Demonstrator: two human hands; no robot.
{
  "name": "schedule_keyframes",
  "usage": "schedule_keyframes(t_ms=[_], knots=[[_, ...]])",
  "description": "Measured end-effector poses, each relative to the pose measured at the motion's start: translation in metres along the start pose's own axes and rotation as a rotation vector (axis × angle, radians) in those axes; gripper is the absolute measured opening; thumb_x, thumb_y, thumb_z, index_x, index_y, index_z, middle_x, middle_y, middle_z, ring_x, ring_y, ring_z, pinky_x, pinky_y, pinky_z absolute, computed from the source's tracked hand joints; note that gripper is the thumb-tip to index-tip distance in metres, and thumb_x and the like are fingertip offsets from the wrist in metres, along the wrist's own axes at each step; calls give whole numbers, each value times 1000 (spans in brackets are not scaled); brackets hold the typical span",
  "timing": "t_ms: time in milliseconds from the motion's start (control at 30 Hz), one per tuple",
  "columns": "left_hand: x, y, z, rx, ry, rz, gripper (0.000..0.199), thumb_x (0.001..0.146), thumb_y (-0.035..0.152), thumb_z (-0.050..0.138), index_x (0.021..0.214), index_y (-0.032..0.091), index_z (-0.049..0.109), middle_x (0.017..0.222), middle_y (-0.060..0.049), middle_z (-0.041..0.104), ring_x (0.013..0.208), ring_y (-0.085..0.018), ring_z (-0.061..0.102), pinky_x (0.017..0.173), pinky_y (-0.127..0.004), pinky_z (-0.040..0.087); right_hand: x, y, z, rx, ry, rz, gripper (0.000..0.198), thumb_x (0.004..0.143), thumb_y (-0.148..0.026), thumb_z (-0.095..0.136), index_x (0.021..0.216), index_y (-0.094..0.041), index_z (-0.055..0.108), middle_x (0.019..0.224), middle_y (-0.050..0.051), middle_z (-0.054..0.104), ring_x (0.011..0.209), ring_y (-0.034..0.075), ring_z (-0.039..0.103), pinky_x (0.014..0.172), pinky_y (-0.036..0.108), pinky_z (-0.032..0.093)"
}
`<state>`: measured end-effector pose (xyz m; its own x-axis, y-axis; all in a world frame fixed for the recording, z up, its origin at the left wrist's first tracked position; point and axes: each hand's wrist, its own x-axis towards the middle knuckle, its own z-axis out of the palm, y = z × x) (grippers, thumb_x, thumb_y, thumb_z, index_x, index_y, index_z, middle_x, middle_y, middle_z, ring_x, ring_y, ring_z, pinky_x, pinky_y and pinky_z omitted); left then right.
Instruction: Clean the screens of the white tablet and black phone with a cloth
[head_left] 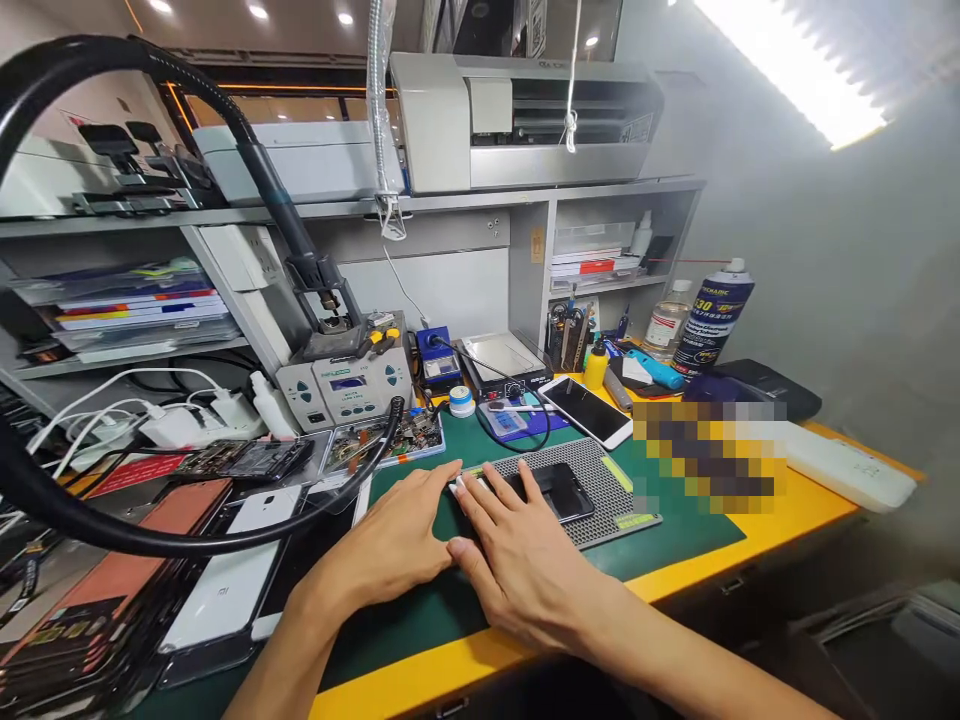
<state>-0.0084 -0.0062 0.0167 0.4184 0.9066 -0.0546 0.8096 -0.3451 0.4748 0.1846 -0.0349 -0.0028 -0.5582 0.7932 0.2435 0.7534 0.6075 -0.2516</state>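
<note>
Around the green mat [420, 620], a crowded bench. On the left, stacked phones [90, 640], with a black hose [202, 543] looping low in front of them and partly blocking the view. Beyond the hands, a tray of small parts [405, 440], a grey soldering station [345, 385] and a small white jar [461, 402]. Just beyond the grey pad [611, 510], a white-framed phone [592, 412], then a yellow bottle [596, 367]; farther right, a spray can [712, 320].

On the pad, a black phone [574, 492], lying flat, its left part beneath the right hand [525, 560], fingers spread across it. At that covered end, the left hand [397, 530], fingers stretched forward; hard to tell whether pinching anything, with the undersides hidden.
</note>
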Motion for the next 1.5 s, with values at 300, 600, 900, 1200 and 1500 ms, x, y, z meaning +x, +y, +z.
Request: schedule_keyframes(t_ms=[300,600,900,1200,1500], knots=[[0,-6,-6,-52,2,55,67,91,19,42,156,18,31,153,-6,52,149,-23,38,125,-43,29,-29,-11,6,16,5,34,62,106,-51,30,158,-16,35,163,10,33,153,35,23,124,66,7],[1,-9,-1,-41,30,65,62,94,22,40,155,17,33,152,-6,54,147,-23,41,124,-43,31,-46,-17,10,38,-36,21,64,106,-48,32,162,-18,23,167,5,20,155,34,14,124,67,3],[4,-17,4,14,68,65,58,97,30,41,154,18,37,150,-6,56,144,-24,45,122,-42,34,-57,-4,0,11,-25,63,64,105,-50,33,160,-18,28,166,5,23,156,34,11,124,67,0],[6,-21,6,52,52,54,59,99,33,40,157,25,32,152,-3,54,145,-25,44,122,-44,33,-85,31,-14,-150,19,157,59,106,-41,35,160,-18,30,165,4,26,155,36,16,123,71,6],[5,-17,5,64,38,16,55,100,34,39,154,28,33,154,-1,52,144,-25,44,120,-43,34,-101,56,-20,-226,64,248,56,106,-40,37,156,-17,37,162,5,36,152,35,27,122,69,20]])
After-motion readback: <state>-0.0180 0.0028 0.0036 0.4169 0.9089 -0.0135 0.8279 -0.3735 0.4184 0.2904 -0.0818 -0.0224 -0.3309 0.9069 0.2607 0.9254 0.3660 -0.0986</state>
